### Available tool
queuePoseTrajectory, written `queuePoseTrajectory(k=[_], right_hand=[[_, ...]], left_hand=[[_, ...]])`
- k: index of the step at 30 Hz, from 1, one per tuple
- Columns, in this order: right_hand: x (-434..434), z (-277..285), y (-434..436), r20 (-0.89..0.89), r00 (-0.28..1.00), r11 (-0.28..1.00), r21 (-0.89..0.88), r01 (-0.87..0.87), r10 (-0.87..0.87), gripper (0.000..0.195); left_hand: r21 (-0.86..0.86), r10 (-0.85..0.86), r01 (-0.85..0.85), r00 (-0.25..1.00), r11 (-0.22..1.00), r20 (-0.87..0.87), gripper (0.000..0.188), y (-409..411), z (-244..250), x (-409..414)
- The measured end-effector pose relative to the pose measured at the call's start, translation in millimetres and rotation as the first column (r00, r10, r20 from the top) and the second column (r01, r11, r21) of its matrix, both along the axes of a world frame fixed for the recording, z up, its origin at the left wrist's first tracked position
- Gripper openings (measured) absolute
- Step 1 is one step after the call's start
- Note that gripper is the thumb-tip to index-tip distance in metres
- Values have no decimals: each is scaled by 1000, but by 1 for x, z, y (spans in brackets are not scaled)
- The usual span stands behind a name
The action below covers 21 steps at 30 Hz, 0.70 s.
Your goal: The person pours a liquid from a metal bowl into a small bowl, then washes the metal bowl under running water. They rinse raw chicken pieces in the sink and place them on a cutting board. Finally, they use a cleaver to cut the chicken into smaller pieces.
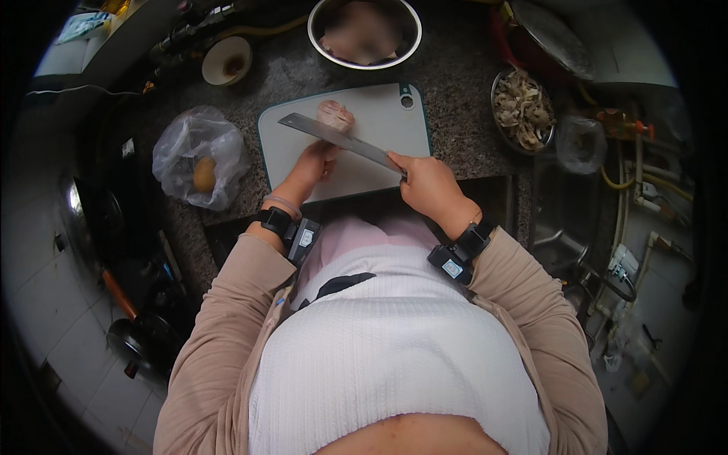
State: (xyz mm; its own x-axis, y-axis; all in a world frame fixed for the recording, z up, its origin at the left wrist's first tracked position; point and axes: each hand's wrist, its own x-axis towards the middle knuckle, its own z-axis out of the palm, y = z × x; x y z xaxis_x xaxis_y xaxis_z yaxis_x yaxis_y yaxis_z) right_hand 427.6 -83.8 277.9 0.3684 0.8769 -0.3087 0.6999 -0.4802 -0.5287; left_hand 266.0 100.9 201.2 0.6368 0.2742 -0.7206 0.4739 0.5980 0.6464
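My right hand [429,182] grips the handle of a broad-bladed kitchen knife [358,146]. The blade slants up and left across a white cutting board [375,170] with a green edge. Just beyond the blade lies a piece of pale pink raw meat [334,115] with cut lines across its top. My left hand [313,165] is over the board on the near side of the blade, its fingers curled. The blade covers its fingertips, so whether they touch the meat is hidden.
Beyond the board stands a steel bowl [418,42] holding raw meat. A white bowl [210,62] with brown residue is at the back left. A plastic bag [170,148] with a potato-like item [205,174] lies left. Right are a dish of torn mushrooms [522,111] and a sink [560,216].
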Motion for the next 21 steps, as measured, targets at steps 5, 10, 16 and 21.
queuePoseTrajectory(k=[5, 10, 16, 21], right_hand=[[-1, 9, 3, 55, 998, 998, -60, -17, 20, 37], [-3, 16, 8, 53, 998, 992, -122, -22, 29, 30], [-17, -1, 77, 58, 996, 987, -146, -59, 68, 19], [-9, -1, 67, -46, 999, 978, -207, -8, -2, 16]], left_hand=[[-44, 131, -132, 991, 990, -29, 24, -9, 14, 3], [750, -325, 209, 946, 628, 8, 12, -7, -78, -17], [992, -431, -70, 902, -103, 19, 15, -3, -106, -4], [673, -170, -15, 963, 739, 209, 21, -5, -93, -6]])
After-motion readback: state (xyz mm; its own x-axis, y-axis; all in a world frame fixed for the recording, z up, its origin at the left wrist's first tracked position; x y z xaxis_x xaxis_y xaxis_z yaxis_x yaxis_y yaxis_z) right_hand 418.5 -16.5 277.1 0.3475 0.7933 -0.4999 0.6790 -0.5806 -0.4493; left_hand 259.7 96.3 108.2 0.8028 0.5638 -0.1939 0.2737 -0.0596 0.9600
